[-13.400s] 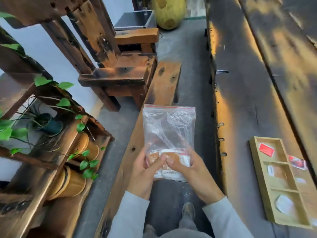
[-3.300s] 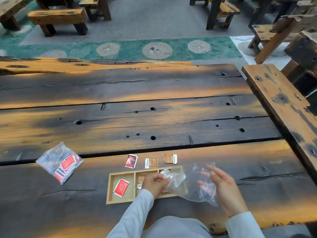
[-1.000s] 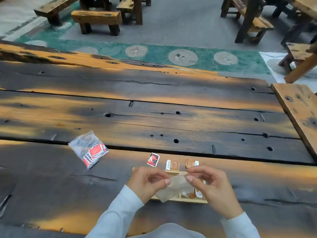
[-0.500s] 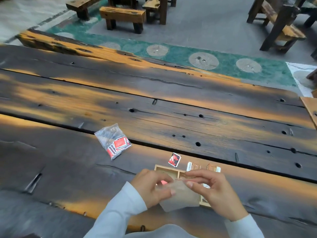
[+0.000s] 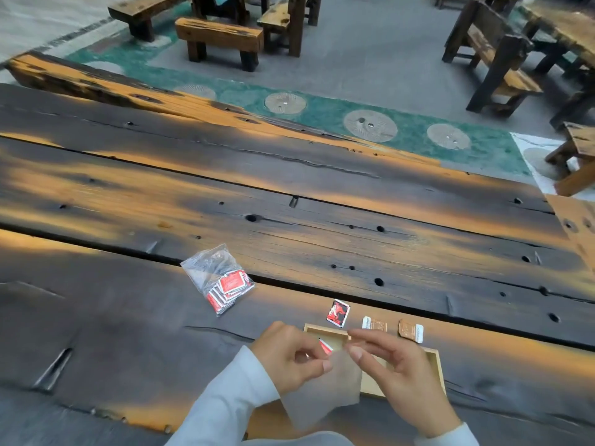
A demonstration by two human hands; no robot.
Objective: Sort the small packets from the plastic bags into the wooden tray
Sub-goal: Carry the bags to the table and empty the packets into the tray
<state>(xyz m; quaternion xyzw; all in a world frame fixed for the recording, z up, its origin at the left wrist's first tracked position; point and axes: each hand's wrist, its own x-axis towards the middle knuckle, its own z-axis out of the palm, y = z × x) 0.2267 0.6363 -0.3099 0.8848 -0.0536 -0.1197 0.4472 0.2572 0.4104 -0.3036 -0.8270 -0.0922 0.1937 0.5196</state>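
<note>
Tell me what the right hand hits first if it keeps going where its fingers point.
Its fingers point left across the clear plastic bag that both hands pinch, so the right hand would likely meet the left hand first, above the wooden tray. Depth is unclear.

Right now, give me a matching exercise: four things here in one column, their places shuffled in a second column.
1 clear plastic bag of red packets
2 single red square packet
3 flattened clear plastic bag
4 light wooden tray

A pinched by left hand and right hand
B partly behind the hands
C alone on the dark table, left of the tray
D just beyond the tray's far rim

Pairs: 1-C, 2-D, 3-A, 4-B
</note>
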